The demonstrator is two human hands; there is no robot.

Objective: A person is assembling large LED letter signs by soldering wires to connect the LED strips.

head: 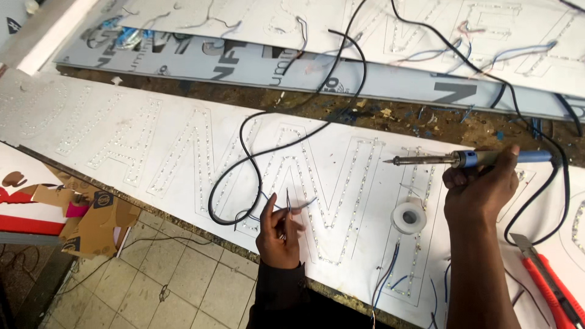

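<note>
Left hand (279, 234): fingers pinched on thin wires (292, 207), pressed down on the white panel near the bottom of a dotted letter outline.
Right hand (481, 189): fingers clenched round the blue handle of a soldering iron (463, 159).
Soldering iron: held level above the panel, metal tip pointing left, well apart from the left hand; black cord (563, 195) leaves the handle end and loops down to the right.
Thin wires: short blue and grey ends, standing up between the left fingers, just above the panel surface.
White panel (152, 152): long sheet lying across the workbench, large letter outlines traced in rows of small lights.
Solder reel (409, 217): white spool, lying flat on the panel, just left of the right wrist.
Black cable (256, 152): long loop lying over the panel's middle, running up to the far boards.
Utility knife (548, 280): red body, on the panel's right edge.
Cardboard boxes (91, 219): torn, below the bench edge at left.
Floor (170, 286): pale tiles.
</note>
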